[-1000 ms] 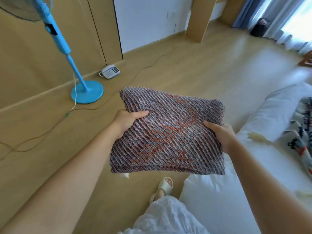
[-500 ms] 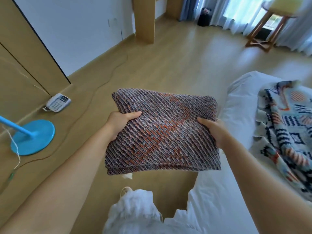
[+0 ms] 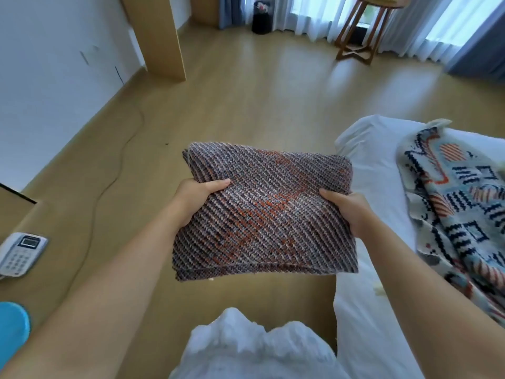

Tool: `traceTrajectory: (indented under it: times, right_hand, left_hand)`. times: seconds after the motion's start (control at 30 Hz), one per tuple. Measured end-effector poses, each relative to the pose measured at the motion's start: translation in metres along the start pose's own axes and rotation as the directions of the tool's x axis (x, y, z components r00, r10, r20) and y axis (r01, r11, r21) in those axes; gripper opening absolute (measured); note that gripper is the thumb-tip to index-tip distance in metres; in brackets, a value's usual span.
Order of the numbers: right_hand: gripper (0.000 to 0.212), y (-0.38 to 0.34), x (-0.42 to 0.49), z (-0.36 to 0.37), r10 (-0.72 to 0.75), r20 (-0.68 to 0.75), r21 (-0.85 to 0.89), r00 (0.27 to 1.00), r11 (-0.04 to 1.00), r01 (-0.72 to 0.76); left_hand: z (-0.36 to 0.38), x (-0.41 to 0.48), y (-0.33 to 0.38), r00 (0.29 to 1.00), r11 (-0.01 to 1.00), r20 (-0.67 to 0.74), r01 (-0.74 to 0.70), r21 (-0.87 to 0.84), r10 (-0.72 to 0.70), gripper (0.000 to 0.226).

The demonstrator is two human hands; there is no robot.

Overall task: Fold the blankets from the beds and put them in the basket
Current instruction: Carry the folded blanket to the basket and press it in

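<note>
Two bare forearms reach forward from the bottom corners, both extended at about the same height. The left hand (image 3: 198, 199) and right hand (image 3: 348, 210) are each closed in a pinch, thumbs on top pointing inward toward each other, other fingers hidden underneath.

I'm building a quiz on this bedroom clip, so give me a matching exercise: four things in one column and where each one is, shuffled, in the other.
Things:
1. striped knit blanket
2. patterned blanket
3. telephone
4. wooden stool

Places:
A. on the floor by the left wall
B. lying unfolded on the white bed
C. by the curtains at the far end
D. folded, held between the left hand and the right hand

Pairs: 1-D, 2-B, 3-A, 4-C
</note>
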State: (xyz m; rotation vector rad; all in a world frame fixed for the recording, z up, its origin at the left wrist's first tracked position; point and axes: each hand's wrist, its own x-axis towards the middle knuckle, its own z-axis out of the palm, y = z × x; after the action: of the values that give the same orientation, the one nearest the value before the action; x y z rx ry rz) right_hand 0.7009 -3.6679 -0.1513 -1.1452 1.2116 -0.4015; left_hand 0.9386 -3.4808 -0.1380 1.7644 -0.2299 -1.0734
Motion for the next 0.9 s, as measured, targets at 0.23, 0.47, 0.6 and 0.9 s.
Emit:
traceTrajectory:
  times: [0.23, 0.47, 0.6, 0.9]
  right_hand:
    - [0.039, -0.049, 0.068, 0.014, 0.018, -0.078, 0.042, 0.997, 0.999, -0.015]
    - [0.03, -0.099, 0.174, -0.003, 0.034, -0.111, 0.082, 0.993, 0.996, -0.025]
    - [0.032, -0.144, 0.248, -0.018, 0.044, -0.131, 0.089, 0.99, 0.995, -0.032]
    - [0.039, -0.241, 0.398, -0.038, 0.051, -0.117, 0.075, 0.992, 0.996, -0.043]
  left_hand:
    - [0.006, 0.095, 0.062, 0.998, 0.996, 0.065, 0.018, 0.082, -0.024, 0.063]
    - [0.054, 0.203, 0.125, 0.991, 0.992, 0.123, 0.039, 0.117, -0.054, 0.066]
    - [0.093, 0.269, 0.177, 0.992, 0.992, 0.112, 0.037, 0.124, -0.051, 0.072]
    - [0.152, 0.402, 0.288, 0.993, 0.987, 0.116, 0.009, 0.162, -0.028, 0.073]
